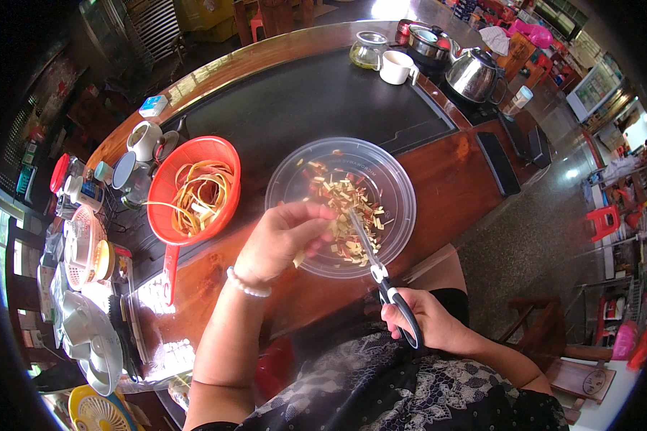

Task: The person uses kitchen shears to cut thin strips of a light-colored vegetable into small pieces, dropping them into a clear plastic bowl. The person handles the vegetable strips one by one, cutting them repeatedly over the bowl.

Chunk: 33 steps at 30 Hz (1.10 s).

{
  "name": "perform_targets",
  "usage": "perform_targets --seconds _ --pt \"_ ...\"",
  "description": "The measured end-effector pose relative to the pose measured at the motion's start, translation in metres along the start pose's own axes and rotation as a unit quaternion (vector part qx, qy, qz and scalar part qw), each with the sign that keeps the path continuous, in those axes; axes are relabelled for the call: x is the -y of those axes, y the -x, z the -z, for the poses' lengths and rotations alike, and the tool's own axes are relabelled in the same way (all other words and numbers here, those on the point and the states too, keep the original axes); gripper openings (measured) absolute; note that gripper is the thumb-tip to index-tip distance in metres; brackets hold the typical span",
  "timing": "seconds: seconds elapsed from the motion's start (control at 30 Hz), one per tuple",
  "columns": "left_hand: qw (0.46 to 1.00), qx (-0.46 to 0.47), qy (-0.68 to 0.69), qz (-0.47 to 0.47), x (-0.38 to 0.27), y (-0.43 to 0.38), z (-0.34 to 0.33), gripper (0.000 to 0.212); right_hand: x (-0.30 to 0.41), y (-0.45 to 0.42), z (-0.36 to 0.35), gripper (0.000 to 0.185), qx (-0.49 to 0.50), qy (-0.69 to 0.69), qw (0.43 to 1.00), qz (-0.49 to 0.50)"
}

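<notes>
My right hand (pixel 423 318) grips kitchen scissors (pixel 380 275) by their black and white handles. Their blades reach over a clear plastic lid or shallow bowl (pixel 401 231) that bears raised writing. Small cut pieces of pale yellow and reddish plant strips (pixel 350 204) lie scattered in it. Above its near left side, my left hand (pixel 288 234) pinches a pale strip (pixel 299 259), largely hidden by the fingers. To the left, a red plastic strainer (pixel 229 215) with a handle holds a coil of long strips (pixel 199 199).
On the wooden tea table (pixel 215 285) are a steel kettle (pixel 472 78), a white mug (pixel 394 69), a glass jug (pixel 365 54) and a phone (pixel 497 161). A white tray (pixel 113 353) of cups and several jars crowd the left edge. A wooden chair (pixel 544 328) stands at the right.
</notes>
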<state>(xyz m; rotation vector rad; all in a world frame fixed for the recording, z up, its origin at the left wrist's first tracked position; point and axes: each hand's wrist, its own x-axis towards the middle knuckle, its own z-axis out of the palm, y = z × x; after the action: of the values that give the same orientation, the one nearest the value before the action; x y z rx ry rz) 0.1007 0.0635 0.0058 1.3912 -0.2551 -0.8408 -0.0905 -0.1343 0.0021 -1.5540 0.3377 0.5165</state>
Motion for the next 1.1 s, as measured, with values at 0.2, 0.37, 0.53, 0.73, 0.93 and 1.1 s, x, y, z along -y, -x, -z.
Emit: perform_targets --seconds 0.2,0.37,0.53,0.73,0.93,1.1 --pt "0.998 0.010 0.048 -0.046 0.007 -0.004 0.003 0.026 -0.011 -0.003 0.003 0.047 0.037 0.020 0.999 -0.010" --pt "0.999 0.007 0.005 -0.034 0.007 -0.003 0.003 0.023 -0.009 -0.003 0.004 0.049 0.044 0.064 0.997 -0.020" --pt "0.999 0.023 -0.028 -0.003 0.001 0.000 0.000 0.022 -0.007 -0.003 0.002 0.046 0.031 0.071 0.997 -0.020" --pt "0.998 0.051 0.027 0.000 0.003 0.000 -0.002 0.031 -0.004 -0.001 -0.001 0.041 0.006 0.004 1.000 0.001" --pt "0.995 0.092 -0.036 -0.008 0.002 0.000 0.002 0.025 0.000 0.001 -0.001 0.037 -0.015 -0.036 0.999 0.022" --pt "0.994 0.027 -0.103 0.014 -0.007 0.005 0.004 0.015 0.002 0.002 0.001 0.037 -0.020 -0.031 0.999 0.013"
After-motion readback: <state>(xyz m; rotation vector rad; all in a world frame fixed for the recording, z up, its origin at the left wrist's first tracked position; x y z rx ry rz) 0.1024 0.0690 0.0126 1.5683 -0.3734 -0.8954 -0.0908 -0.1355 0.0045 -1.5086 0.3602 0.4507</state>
